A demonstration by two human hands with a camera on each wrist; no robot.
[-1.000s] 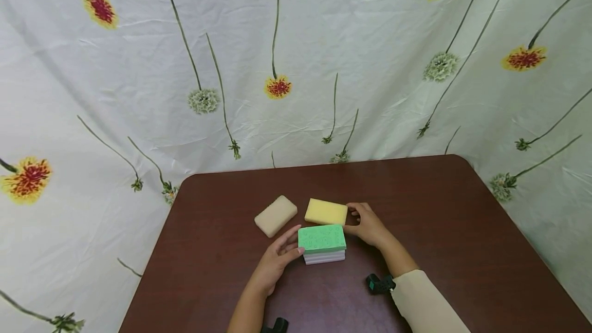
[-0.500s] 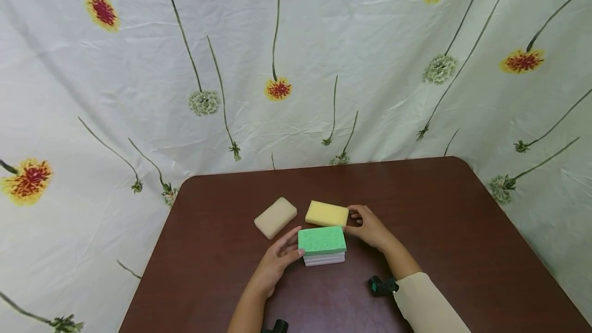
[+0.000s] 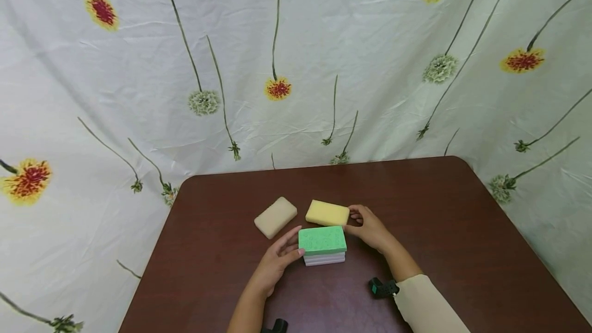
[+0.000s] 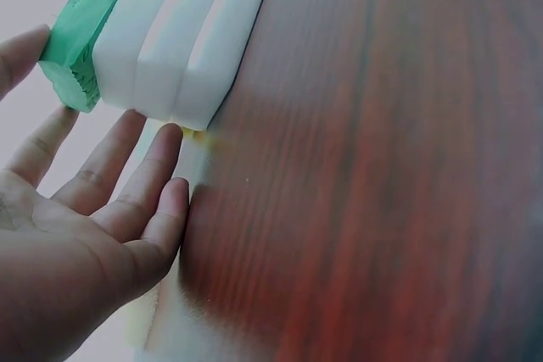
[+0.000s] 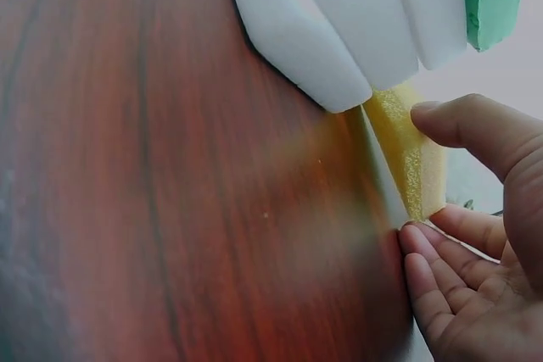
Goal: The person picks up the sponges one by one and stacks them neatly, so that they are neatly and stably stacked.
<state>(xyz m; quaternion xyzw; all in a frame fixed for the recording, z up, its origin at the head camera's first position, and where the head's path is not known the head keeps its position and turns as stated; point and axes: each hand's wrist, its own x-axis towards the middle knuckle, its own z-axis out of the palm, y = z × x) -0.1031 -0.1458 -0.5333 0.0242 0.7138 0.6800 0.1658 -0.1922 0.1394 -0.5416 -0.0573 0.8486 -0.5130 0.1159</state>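
A green sponge [image 3: 322,240] lies on top of a stack of three white foam blocks [image 3: 325,259] on the table. My left hand [image 3: 272,266] is at the stack's left end, thumb and index fingertip touching the green sponge's corners. In the left wrist view its other fingers are spread, fairly straight, beside the white blocks [image 4: 182,48]. Just behind the stack is a yellow sponge [image 3: 327,213]. My right hand [image 3: 368,228] pinches its right end between thumb and fingers; the right wrist view shows the thumb against the yellow sponge [image 5: 403,142].
A cream sponge [image 3: 275,217] lies at an angle left of the yellow one. All stand on a dark reddish-brown table [image 3: 430,209] with rounded far corners. Behind hangs a pale cloth [image 3: 388,30] printed with flowers. Each wrist wears a black band device [image 3: 384,288].
The yellow sponge's right end and my right hand have shifted very slightly to the right. My left hand, the stack and the cream sponge look the same.
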